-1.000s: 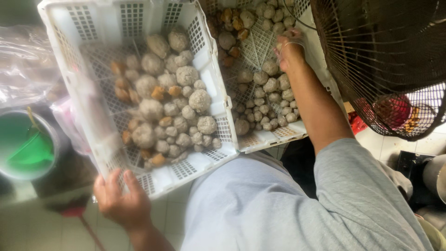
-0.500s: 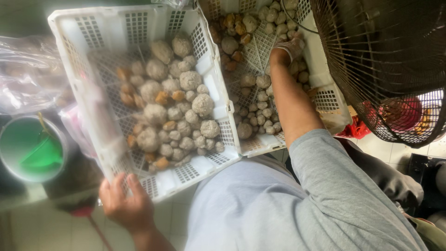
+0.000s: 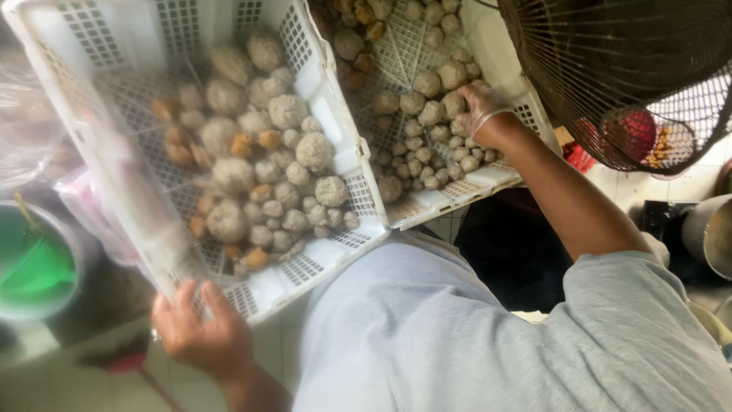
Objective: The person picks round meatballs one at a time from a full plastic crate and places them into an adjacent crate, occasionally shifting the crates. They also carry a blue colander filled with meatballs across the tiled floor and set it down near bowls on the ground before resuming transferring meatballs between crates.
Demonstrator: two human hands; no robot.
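The big white slatted crate (image 3: 191, 145) now fills more of the view than a moment ago and sits tilted, its load of grey and brown balls (image 3: 259, 183) piled toward the near right corner. The left hand (image 3: 202, 332) stays clamped on its near edge — thumb over the rim. Beside it, the second crate (image 3: 450, 191) has slid closer, and the right hand (image 3: 482, 107), seemingly gloved, has moved in from the far edge to rest curled among its balls (image 3: 427, 114) — whether it grips one, I cannot tell.
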